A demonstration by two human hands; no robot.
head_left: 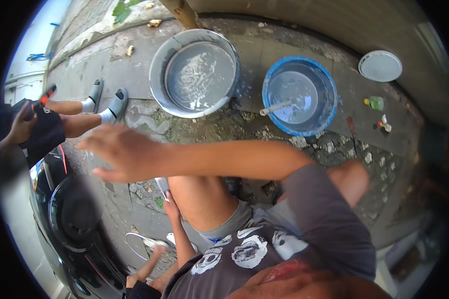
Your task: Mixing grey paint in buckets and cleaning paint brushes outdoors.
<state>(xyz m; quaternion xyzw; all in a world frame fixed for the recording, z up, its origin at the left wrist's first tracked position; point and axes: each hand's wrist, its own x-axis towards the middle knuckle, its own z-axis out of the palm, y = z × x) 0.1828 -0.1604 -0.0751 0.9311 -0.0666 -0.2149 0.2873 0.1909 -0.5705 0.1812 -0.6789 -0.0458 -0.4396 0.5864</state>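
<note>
Right hand (pixel 120 155): reached across the body, blurred; fingers spread flat and open, with nothing in them.
Left hand (pixel 171 202): low by the bare knee, mostly hidden by it; I cannot tell how far its fingers are closed.
Pale object (pixel 162 184): small and whitish, right at the left fingertips; touching or gripped, I cannot tell which.
Grey basin (pixel 194 74): well beyond the right fingers, up and to the side; holds cloudy water.
Blue basin (pixel 299 94): far off the right fingers, back along the forearm; a pale-handled tool (pixel 276 106) leans in it.
Co-worker's legs (pixel 85 119): just past the right fingertips, in grey sandals and white socks.
Co-worker's hand (pixel 22 122): further out from the right fingers, holding an orange-and-black tool (pixel 45 95).
Black scooter (pixel 75 214): below the right fingers, close by.
Risk, collision: the open hand looks to be moving fast and could strike the co-worker's leg or tool.
Risk, drop: if the left fingers' hold is loose, the pale object could slip onto the broken paving (pixel 149 124).
Risk, balance: the crouch with a crossed arm looks unsteady, and a lurch could tip a basin.
</note>
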